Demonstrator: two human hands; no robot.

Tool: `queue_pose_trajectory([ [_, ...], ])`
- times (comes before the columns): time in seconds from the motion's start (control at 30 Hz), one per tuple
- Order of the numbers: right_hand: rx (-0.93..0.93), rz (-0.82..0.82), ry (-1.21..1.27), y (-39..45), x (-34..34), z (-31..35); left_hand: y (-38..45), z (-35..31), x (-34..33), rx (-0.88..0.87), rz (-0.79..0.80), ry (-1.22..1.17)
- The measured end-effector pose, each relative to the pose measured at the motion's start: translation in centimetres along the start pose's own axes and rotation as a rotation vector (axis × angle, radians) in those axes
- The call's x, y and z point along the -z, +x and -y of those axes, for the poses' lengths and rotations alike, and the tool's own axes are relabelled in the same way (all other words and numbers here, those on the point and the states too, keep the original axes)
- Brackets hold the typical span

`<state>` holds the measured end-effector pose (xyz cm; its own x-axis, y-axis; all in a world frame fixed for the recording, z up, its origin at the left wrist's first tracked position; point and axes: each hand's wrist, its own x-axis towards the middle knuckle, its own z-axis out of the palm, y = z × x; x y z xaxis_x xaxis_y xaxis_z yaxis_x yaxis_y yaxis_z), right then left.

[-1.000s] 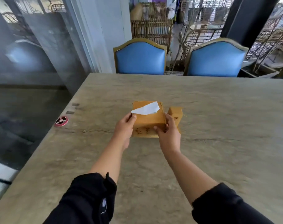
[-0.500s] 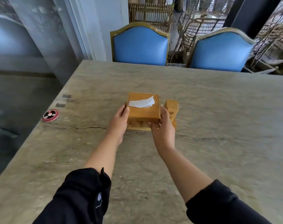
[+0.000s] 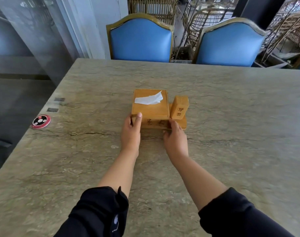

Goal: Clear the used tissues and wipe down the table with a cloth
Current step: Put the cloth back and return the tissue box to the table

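Observation:
A wooden tissue box (image 3: 150,108) stands on the stone table (image 3: 231,117), and a white tissue (image 3: 148,100) pokes from its top slot. A small wooden toothpick holder (image 3: 179,108) shares the same wooden base, on the box's right. My left hand (image 3: 131,132) holds the box's near left corner; its thumb lies on the top edge and its fingers are hidden along the side. My right hand (image 3: 175,139) rests against the near edge of the base with its fingers fairly straight. No cloth or loose tissues are in view.
A round red and black call button (image 3: 41,121) lies near the table's left edge, with two small grey stickers (image 3: 56,105) beyond it. Two blue chairs (image 3: 140,38) (image 3: 229,43) stand at the far side. Glass panels line the left.
The tissue box went from lifted and tilted in both hands to flat on the table. Both hands slid back to its near edge, and the right hand's grip loosened.

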<state>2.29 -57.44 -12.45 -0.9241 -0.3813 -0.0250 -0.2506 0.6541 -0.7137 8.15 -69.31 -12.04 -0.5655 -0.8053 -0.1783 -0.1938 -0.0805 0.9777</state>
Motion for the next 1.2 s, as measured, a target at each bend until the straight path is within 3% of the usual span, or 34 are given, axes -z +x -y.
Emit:
queue_pose_trajectory([
  [0.23,0.022,0.054,-0.055,1.2,1.9,-1.7,-0.4,-0.2,-1.6,0.007,0.047,-0.004],
  [0.4,0.014,0.213,-0.091,0.8,3.9,-1.9,-0.8,-1.4,-1.8,0.076,0.109,0.085],
  [0.63,-0.066,0.124,0.207,-4.4,10.2,-3.6,-7.6,-4.1,-3.2,0.182,0.068,-0.028],
  [0.87,-0.102,0.002,0.354,-12.5,21.1,-8.0,-20.1,-8.2,-6.4,0.145,0.165,-0.064],
  [1.2,-0.082,-0.106,0.345,-24.9,41.9,-19.6,-39.7,-11.3,-18.7,0.078,0.327,-0.263],
])
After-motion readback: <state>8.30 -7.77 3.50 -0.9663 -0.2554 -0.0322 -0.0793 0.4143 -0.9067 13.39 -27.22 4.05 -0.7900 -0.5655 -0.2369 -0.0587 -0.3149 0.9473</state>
